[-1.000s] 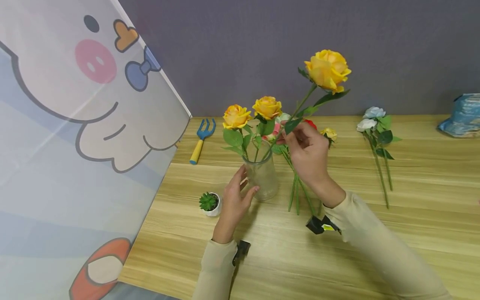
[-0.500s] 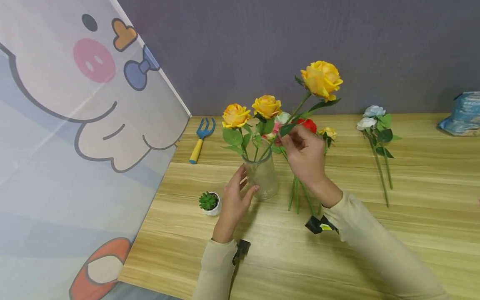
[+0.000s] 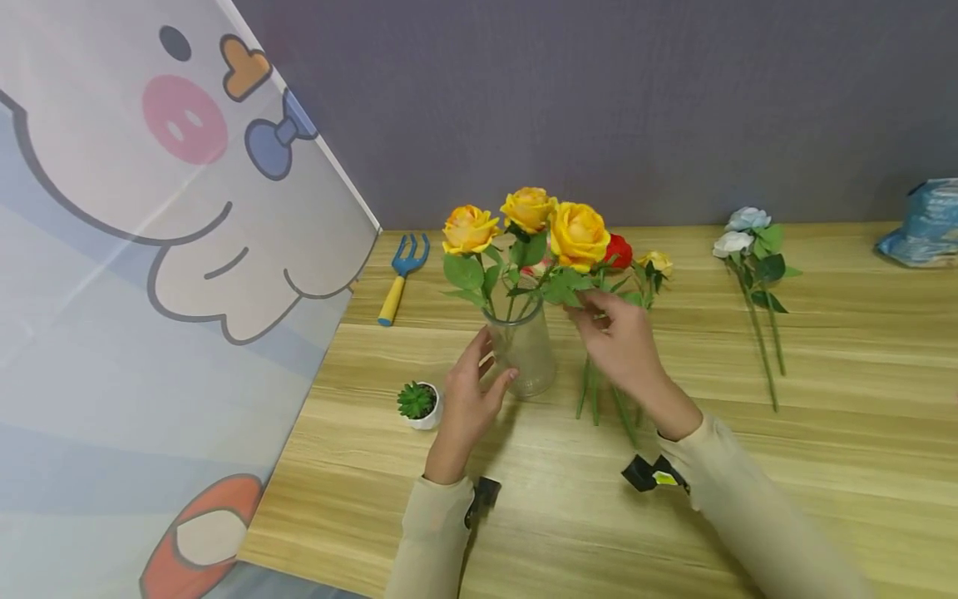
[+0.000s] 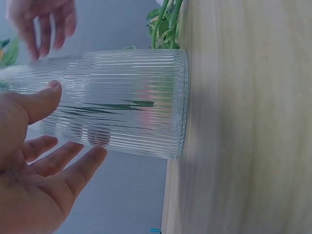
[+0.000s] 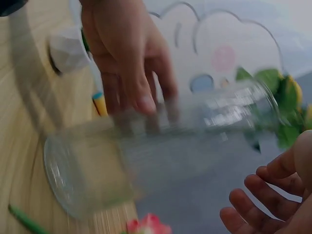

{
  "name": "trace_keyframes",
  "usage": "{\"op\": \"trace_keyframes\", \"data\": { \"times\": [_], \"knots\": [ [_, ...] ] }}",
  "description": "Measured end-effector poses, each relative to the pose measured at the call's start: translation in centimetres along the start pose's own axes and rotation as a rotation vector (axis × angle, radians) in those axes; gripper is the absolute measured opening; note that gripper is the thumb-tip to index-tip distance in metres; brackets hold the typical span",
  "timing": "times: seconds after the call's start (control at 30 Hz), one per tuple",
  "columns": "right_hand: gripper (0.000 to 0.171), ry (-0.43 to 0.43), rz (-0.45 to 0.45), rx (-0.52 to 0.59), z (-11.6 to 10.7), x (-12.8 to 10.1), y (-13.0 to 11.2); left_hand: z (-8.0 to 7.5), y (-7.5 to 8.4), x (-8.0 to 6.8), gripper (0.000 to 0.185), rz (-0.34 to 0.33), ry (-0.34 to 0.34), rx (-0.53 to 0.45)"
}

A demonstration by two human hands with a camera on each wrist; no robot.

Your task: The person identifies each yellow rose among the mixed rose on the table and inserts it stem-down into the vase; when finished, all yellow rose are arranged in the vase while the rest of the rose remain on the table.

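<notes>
A ribbed clear glass vase [image 3: 527, 358] stands upright on the table with three yellow roses in it. The newest-placed-looking yellow rose [image 3: 580, 235] leans at the right, its leaves by the rim. My left hand [image 3: 471, 398] holds the vase from the left; thumb and fingers lie on either side of the glass [image 4: 122, 102] in the left wrist view. Just right of the rim is my right hand [image 3: 617, 341], its fingers loosely bent near the rose's leaves. Nothing shows between those fingers [image 5: 256, 207] in the right wrist view.
Behind the right hand lie more flowers, among them a red one [image 3: 617, 251] and a small yellow one [image 3: 657, 264]. Blue and white roses [image 3: 733, 244] lie farther right. Left are a potted succulent [image 3: 419, 404] and a toy fork [image 3: 402, 279]. A blue bag [image 3: 924, 225] sits far right.
The right-hand yellow rose has come down and left into the vase, and the right hand has let go of its stem and moved lower. The left hand stays at the vase.
</notes>
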State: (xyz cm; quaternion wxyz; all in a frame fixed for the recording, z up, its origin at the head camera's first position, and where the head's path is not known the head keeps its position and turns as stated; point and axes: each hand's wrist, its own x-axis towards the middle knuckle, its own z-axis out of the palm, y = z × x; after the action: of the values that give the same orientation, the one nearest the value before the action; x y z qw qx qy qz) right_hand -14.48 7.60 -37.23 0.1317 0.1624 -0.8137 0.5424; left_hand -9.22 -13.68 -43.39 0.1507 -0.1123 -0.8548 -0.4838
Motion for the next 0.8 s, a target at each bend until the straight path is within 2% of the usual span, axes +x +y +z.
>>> {"op": "trace_keyframes", "data": {
  "times": [0.1,0.4,0.5,0.67,0.8],
  "knots": [
    [0.02,0.056,0.083,0.051,-1.8,-0.4,1.0,0.0,0.1,0.0,0.068,-0.005,-0.003,0.001],
    [0.02,0.247,0.239,0.118,-8.4,0.2,3.9,0.0,0.2,-0.2,0.067,-0.015,-0.008,0.005],
    [0.021,0.256,0.294,0.204,-10.0,0.4,5.0,0.0,0.2,-0.2,0.067,-0.014,-0.007,-0.005],
    [0.025,0.24,0.373,0.36,-11.3,0.5,6.3,0.0,0.2,-0.3,0.067,-0.02,-0.001,-0.008],
    [0.022,0.174,0.457,0.369,-11.6,0.6,7.5,0.1,0.2,-0.2,0.067,-0.018,0.003,-0.004]
  ]
}}
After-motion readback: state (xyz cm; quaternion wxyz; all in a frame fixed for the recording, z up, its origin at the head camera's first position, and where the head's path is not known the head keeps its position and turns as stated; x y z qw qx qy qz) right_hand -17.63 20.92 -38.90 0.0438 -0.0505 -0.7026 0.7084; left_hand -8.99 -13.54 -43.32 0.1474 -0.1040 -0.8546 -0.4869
